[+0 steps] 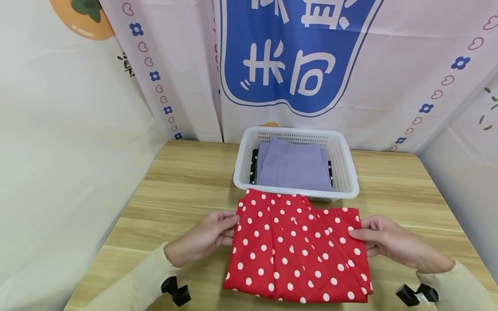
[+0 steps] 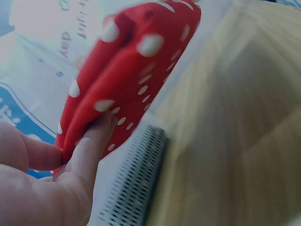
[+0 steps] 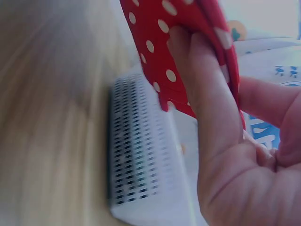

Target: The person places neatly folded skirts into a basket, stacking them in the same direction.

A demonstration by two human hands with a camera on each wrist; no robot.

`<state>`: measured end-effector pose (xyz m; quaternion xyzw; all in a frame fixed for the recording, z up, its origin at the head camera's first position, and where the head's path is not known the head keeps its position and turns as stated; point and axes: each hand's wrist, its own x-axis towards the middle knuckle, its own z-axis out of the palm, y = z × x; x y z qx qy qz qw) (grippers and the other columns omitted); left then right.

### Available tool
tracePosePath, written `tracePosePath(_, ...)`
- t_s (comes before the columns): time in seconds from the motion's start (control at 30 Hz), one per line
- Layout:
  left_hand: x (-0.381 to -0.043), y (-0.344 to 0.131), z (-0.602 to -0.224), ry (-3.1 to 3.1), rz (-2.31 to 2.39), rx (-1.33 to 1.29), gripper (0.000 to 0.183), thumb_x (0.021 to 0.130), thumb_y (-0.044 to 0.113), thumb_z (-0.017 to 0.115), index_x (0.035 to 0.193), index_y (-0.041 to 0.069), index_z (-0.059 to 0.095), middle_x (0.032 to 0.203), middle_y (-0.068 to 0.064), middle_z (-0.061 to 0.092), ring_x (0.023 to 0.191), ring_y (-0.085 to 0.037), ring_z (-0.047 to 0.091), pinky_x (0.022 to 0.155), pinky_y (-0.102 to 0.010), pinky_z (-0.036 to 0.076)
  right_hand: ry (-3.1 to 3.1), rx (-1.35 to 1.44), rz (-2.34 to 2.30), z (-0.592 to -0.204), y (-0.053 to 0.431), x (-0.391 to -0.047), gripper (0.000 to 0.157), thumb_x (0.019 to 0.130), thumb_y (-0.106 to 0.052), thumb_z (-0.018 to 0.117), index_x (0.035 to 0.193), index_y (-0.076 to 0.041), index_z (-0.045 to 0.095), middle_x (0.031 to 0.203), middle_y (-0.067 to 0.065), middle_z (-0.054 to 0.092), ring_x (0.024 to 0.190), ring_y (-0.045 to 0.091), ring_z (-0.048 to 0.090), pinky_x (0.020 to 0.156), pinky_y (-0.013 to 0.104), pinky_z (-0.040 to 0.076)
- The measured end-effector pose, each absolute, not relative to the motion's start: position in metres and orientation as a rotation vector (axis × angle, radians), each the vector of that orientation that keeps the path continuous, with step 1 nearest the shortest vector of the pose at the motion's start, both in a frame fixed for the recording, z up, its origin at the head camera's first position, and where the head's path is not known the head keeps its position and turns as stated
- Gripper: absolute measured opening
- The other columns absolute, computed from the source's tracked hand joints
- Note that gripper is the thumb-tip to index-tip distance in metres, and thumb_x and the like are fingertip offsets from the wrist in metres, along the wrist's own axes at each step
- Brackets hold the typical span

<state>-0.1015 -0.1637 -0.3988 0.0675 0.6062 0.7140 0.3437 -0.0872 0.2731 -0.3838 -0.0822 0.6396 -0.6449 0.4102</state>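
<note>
A folded red cloth with white polka dots (image 1: 295,250) is held up between the two hands, in front of the basket. My left hand (image 1: 210,233) pinches its left edge, thumb on the near face and fingers behind. At the right edge, my right hand (image 1: 389,242) pinches it the same way. Both wrist views show the cloth's folded layers between thumb and fingers, raised above the tabletop. Beyond the cloth stands a white plastic basket (image 1: 346,170), holding a folded lavender cloth (image 1: 295,166) and a black cloth with white dots (image 1: 253,166) partly hidden under it.
The basket sits at the back of a wood-grain table (image 1: 175,190), close to a printed curtain (image 1: 186,52) with a blue sign. White fabric walls (image 1: 78,129) rise at the left and right sides. Black straps (image 1: 175,291) circle both wrists.
</note>
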Motion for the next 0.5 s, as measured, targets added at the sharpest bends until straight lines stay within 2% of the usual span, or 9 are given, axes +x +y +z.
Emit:
tracePosePath(0.1,-0.106,-0.165,-0.388,1.6,1.878,0.193,0.049,0.1,0.022,0.053,0.137,-0.007,0.043,0.113,-0.009,0.069,0.095,-0.02,0.073,0.085,-0.037,0.059,1.623,-0.23,-1.627,-0.373,0.271,-0.092,0.026,0.103,-0.013,0.042,0.121,-0.002,0.059,0.113,0.009,0.072,0.1,0.028,0.072,0.087,0.037,0.058)
tracePosePath(0.27,-0.112,-0.169,-0.376,1.607,1.907,0.206,0.047,0.101,0.02,0.05,0.137,-0.008,0.042,0.109,-0.005,0.07,0.093,-0.018,0.073,0.084,-0.035,0.059,1.692,-0.233,-1.605,-0.358,0.265,-0.1,0.026,0.103,-0.014,0.044,0.121,-0.003,0.059,0.112,0.008,0.073,0.099,0.029,0.072,0.087,0.037,0.058)
tracePosePath(0.5,-0.133,-0.172,-0.355,1.65,1.964,0.186,0.045,0.102,0.023,0.048,0.138,-0.004,0.045,0.114,-0.008,0.07,0.097,-0.02,0.073,0.086,-0.036,0.058,1.79,-0.185,-1.616,-0.335,0.262,-0.12,0.027,0.103,-0.018,0.045,0.124,-0.009,0.058,0.114,0.006,0.073,0.1,0.029,0.071,0.085,0.033,0.059)
